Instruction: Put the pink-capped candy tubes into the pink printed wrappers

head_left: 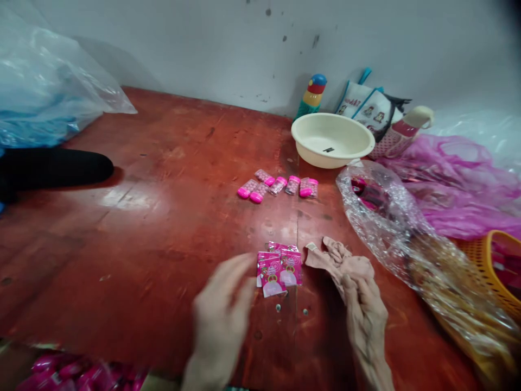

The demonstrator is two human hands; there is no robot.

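- Broadly, the red tabletop [163, 179] carries everything, with a clear plastic sheet [49, 87] over something blue at its far left corner.
- Crumpled pink plastic [456, 184] and a clear bag [391, 217] lie at the right, beside an orange basket [499, 260].
- A cream basin [331, 138] stands near the wall.
- The left hand [222, 315], blurred, has its grip loosely open, fingertips just beside the pink sachets [280, 269]; whether it touches them is unclear.
- The right hand [364, 304] pinches a beige cloth [331, 258] lying just right of the sachets.
- Small pink-capped tubes [279, 186] lie in a row between sachets and basin.
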